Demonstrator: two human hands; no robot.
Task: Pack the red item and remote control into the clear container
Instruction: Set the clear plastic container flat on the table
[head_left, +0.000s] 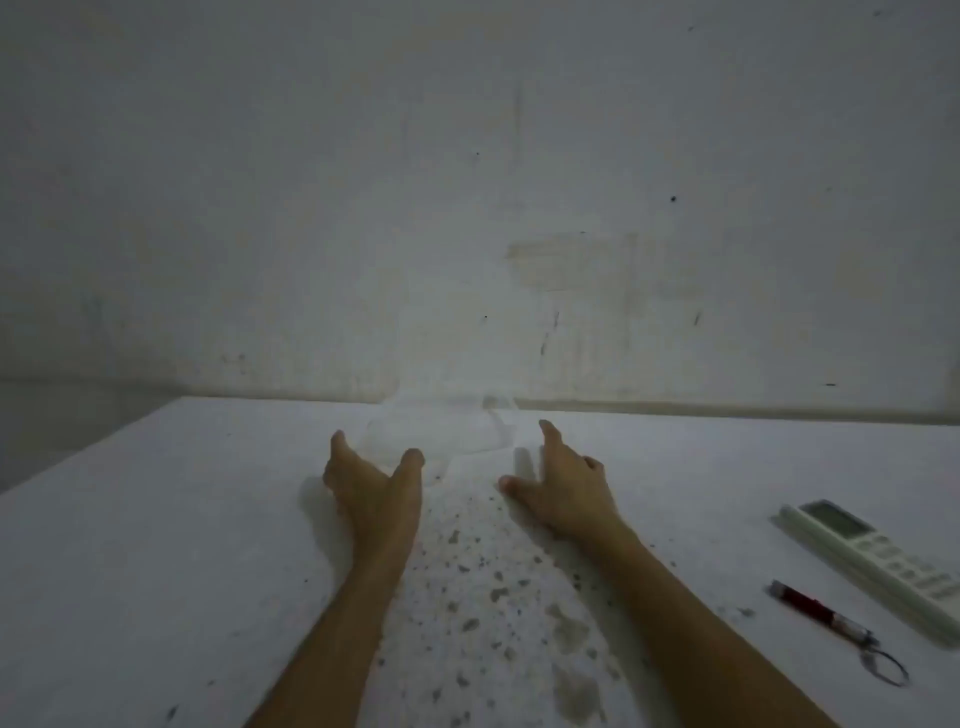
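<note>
Both hands spread and empty: left hand (371, 480) and right hand (563, 486) reach toward 12 o'clock, palms facing in, flanking the clear container (447, 431) at the back of the tabletop (156, 545) by the wall (467, 156). Neither seems to touch it; hard to tell.

Risks: the container is almost invisible against the pale wall and tabletop, edges very faint, so a misjudged reach could knock it or push it into the wall. It looks thin and light, likely to slide or buckle if squeezed.

Red item (818, 613) lies at 4 o'clock, well apart from the hands: slim, pen-like, dark red body with silvery ends and a metal ring at its near end. It could roll if nudged. Remote control (878, 558) is white, long, with a screen at its far end, lying just beside the red item.
</note>
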